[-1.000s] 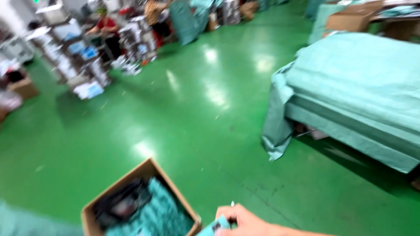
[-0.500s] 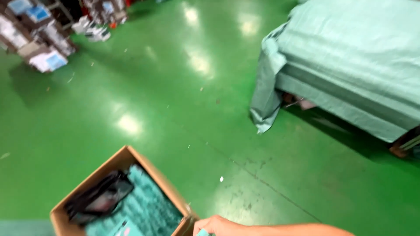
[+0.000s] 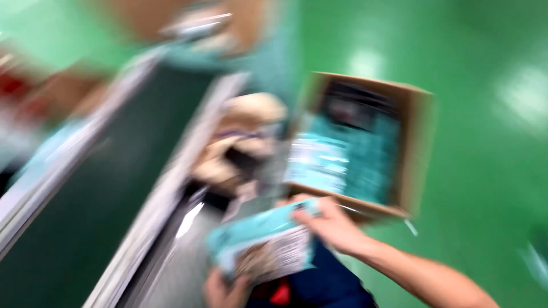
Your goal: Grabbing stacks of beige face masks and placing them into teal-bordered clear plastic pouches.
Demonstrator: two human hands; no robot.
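Head view: everything is smeared by motion blur, so only the larger shapes can be told.
Right hand: the right hand (image 3: 331, 225) comes in from the lower right on a bare forearm, fingers curled over the upper right edge of a flat light-blue packet with a white printed panel (image 3: 262, 245), pinching it.
Left hand: the left hand (image 3: 225, 291) shows at the bottom edge, under the lower left of the packet and touching it; it seems to support it, but the blur hides whether the fingers are closed around it.
Packet: it sits low in the middle, tilted, held between both hands just in front of the box.
Box: an open brown cardboard box (image 3: 419, 148) stands on the floor just beyond the right hand, holding teal packets and something black at the far end.
Floor: glossy green floor (image 3: 491, 114) fills the right side.
Left side: a long dark green surface with pale edges (image 3: 85, 188) runs diagonally; details are unreadable.
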